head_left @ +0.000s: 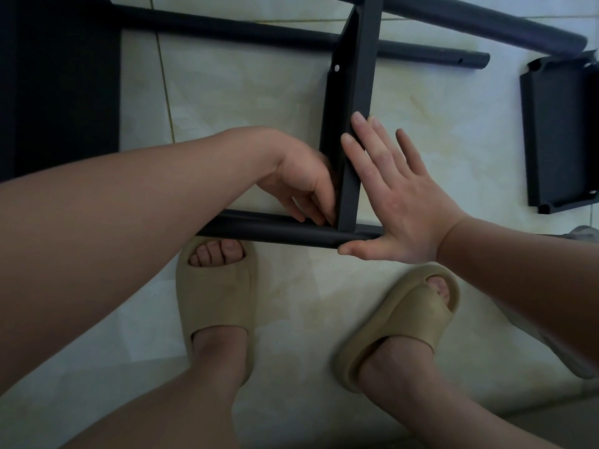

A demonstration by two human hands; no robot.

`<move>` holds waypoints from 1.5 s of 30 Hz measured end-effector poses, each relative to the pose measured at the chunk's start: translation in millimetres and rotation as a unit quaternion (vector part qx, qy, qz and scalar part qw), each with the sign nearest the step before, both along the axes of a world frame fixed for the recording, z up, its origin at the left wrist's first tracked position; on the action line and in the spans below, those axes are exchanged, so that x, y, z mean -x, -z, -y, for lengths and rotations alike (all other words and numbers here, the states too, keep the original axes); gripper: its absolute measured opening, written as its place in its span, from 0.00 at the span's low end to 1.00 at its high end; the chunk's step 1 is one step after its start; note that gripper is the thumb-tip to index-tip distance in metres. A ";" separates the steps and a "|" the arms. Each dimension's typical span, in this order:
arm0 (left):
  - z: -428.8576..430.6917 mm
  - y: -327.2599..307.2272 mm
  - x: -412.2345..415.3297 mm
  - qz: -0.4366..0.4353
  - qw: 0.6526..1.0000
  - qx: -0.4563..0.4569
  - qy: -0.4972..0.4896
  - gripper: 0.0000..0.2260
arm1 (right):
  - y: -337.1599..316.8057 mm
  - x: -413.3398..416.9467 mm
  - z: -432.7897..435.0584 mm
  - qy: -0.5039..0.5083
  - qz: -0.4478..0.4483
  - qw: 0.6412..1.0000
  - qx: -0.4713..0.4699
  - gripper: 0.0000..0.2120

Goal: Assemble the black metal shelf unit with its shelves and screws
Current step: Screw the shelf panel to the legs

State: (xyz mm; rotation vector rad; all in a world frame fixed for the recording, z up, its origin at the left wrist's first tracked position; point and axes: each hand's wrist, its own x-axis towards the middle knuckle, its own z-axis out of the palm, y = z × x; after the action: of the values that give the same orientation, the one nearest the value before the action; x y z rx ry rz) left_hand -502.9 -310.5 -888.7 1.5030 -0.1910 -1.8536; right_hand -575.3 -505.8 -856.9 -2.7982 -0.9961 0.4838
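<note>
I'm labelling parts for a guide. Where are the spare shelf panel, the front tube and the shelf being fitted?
spare shelf panel [557, 134]: head view, middle of its flat face.
front tube [259, 233]: head view, bare stretch left of the joint.
shelf being fitted [364, 76]: head view, narrow face, far half.

Black metal shelf [351, 124] and black tubes [275, 233], tan slippers [215, 306], pale cream floor tiles [246, 102].
</note>
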 end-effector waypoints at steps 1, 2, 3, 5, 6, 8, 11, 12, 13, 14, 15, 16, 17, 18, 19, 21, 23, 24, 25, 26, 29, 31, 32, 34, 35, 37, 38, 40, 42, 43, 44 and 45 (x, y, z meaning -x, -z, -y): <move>-0.5 -0.6 -0.2 0.001 1.000 0.001 -0.002 0.09 | -0.2 0.0 -0.1 0.001 -0.001 1.000 -0.001 0.57; -0.7 -0.9 -0.4 0.001 1.000 0.001 -0.002 0.09 | -0.4 -0.2 -0.1 0.001 -0.002 1.000 -0.002 0.57; -0.9 -1.0 -0.4 -0.001 1.000 0.000 -0.001 0.09 | -0.5 -0.1 -0.3 0.001 -0.002 1.000 -0.003 0.57; -1.0 -0.3 0.3 -0.008 1.000 -0.005 0.002 0.09 | -0.4 -0.2 -0.3 0.001 -0.003 1.000 -0.003 0.57; -0.7 0.1 0.9 -0.006 1.000 -0.009 0.003 0.07 | -0.2 -0.1 -0.3 0.001 -0.003 1.000 -0.003 0.57; -0.1 1.2 2.5 0.004 1.000 -0.015 0.001 0.06 | 0.0 0.0 -0.2 0.001 -0.005 1.000 -0.002 0.57; 0.0 2.1 2.8 0.007 1.000 -0.013 0.000 0.05 | 0.0 0.0 -0.2 0.000 -0.006 1.000 0.001 0.57; -0.1 2.1 2.5 0.004 1.000 -0.012 0.000 0.05 | -0.1 -0.1 -0.3 0.000 -0.006 1.000 0.000 0.57; -0.2 1.8 2.2 0.002 1.000 -0.010 0.000 0.06 | -0.3 -0.1 -0.3 0.000 -0.006 1.000 -0.001 0.57; -0.1 1.4 1.8 0.001 1.000 -0.009 -0.002 0.06 | -0.3 -0.1 -0.3 0.001 -0.006 1.000 -0.002 0.57; -0.1 0.9 1.5 0.001 1.000 -0.007 -0.004 0.07 | -0.3 -0.1 -0.3 0.001 -0.006 1.000 -0.003 0.57; -0.1 0.4 1.2 0.001 1.000 -0.005 -0.006 0.07 | -0.2 -0.1 -0.3 0.001 -0.005 1.000 -0.003 0.57; -0.1 -0.4 1.0 0.000 1.000 -0.002 -0.008 0.08 | -0.1 -0.2 -0.4 0.000 -0.004 1.000 -0.003 0.57; 0.0 -1.1 0.9 -0.001 1.000 0.001 -0.008 0.08 | -0.1 -0.3 -0.3 0.000 -0.003 1.000 -0.002 0.57; -0.1 -1.8 0.8 -0.002 1.000 0.004 -0.009 0.08 | -0.1 -0.4 -0.3 0.000 -0.003 1.000 -0.001 0.57; -0.5 -1.9 0.9 -0.002 1.000 0.003 -0.009 0.08 | -0.4 -0.5 0.0 0.000 -0.002 1.000 0.000 0.57; -1.4 0.2 1.4 -0.005 1.000 -0.004 -0.010 0.09 | -0.3 -0.1 0.2 0.000 -0.003 1.000 -0.001 0.57; -1.9 1.2 1.8 -0.009 1.000 -0.009 -0.010 0.09 | -0.1 0.1 0.2 0.000 -0.004 1.000 -0.003 0.57; -2.4 1.5 2.3 -0.013 1.000 -0.012 -0.007 0.09 | 0.0 0.3 0.2 0.000 -0.003 1.000 -0.004 0.57; -2.8 1.6 3.0 -0.016 1.000 -0.012 -0.002 0.08 | 0.2 0.3 0.2 0.001 -0.003 1.000 -0.005 0.57; -1.9 1.2 5.1 -0.020 1.000 -0.003 -0.004 0.06 | 0.5 0.2 -0.3 0.001 -0.003 1.000 -0.006 0.57; -0.7 2.8 5.8 -0.014 1.000 -0.003 -0.011 0.05 | 0.6 0.3 -0.3 0.001 -0.004 1.000 -0.007 0.57; -0.3 3.7 5.8 -0.012 1.000 -0.004 -0.013 0.05 | 0.6 0.2 -0.3 0.002 -0.004 1.000 -0.007 0.57; 0.1 4.5 5.1 -0.010 1.000 -0.003 -0.015 0.06 | 0.8 0.3 -0.3 0.002 -0.003 1.000 -0.006 0.57; 0.1 4.4 4.5 -0.010 1.000 -0.002 -0.017 0.06 | 0.8 0.3 -0.2 0.002 -0.003 1.000 -0.005 0.57; -0.2 3.3 3.8 -0.013 1.000 0.002 -0.019 0.07 | 0.6 0.4 0.1 0.002 -0.002 1.000 -0.006 0.57; -0.4 2.7 3.9 -0.014 1.000 0.004 -0.019 0.07 | 0.6 0.2 -0.2 0.003 -0.002 1.000 -0.007 0.57; -0.9 1.5 3.7 -0.015 1.000 0.007 -0.022 0.07 | 0.5 -0.2 -0.6 0.002 -0.002 1.000 -0.007 0.57; -1.3 0.3 3.4 -0.011 1.000 0.007 -0.024 0.07 | 0.5 -0.8 -0.8 0.002 -0.002 1.000 -0.006 0.57; -1.4 0.1 3.0 -0.009 1.000 0.006 -0.023 0.07 | 0.5 -0.8 -0.7 0.002 -0.002 1.000 -0.006 0.57; -1.4 0.1 2.9 -0.007 1.000 0.004 -0.021 0.07 | 0.5 -0.6 -0.6 0.002 -0.003 1.000 -0.006 0.57; -1.6 0.3 2.9 -0.007 1.000 0.002 -0.018 0.07 | 0.4 -0.3 -0.4 0.002 -0.003 1.000 -0.006 0.57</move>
State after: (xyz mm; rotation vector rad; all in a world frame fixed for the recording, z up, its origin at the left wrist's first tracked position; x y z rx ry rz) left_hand -505.8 -308.9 -889.0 1.4802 -0.1600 -1.8348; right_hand -575.0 -505.4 -857.3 -2.7854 -0.9890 0.4834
